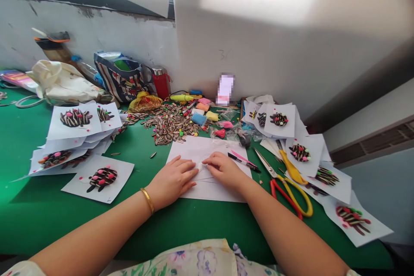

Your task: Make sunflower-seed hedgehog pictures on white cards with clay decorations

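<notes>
White paper sheets (190, 148) lie in front of me on the green table. My left hand (173, 180) rests flat on them, fingers stretched out and holding nothing. Close beside its fingertips, my right hand (221, 170) has thumb and forefinger pinched at a small white piece (201, 166), whose kind I cannot make out. A black pen (243, 161) and a pink pen (239, 155) lie by my right wrist. Further right are scissors (274, 177) with red and yellow handles and a yellow-handled cutter (291, 166).
Striped sunflower seeds (171, 123) are heaped behind the paper, near coloured clay packets (199, 119). Cards with seed pictures are stacked at left (76, 133) and right (300, 138). A red flask (161, 84), bags and a blurred phone (225, 88) stand along the wall.
</notes>
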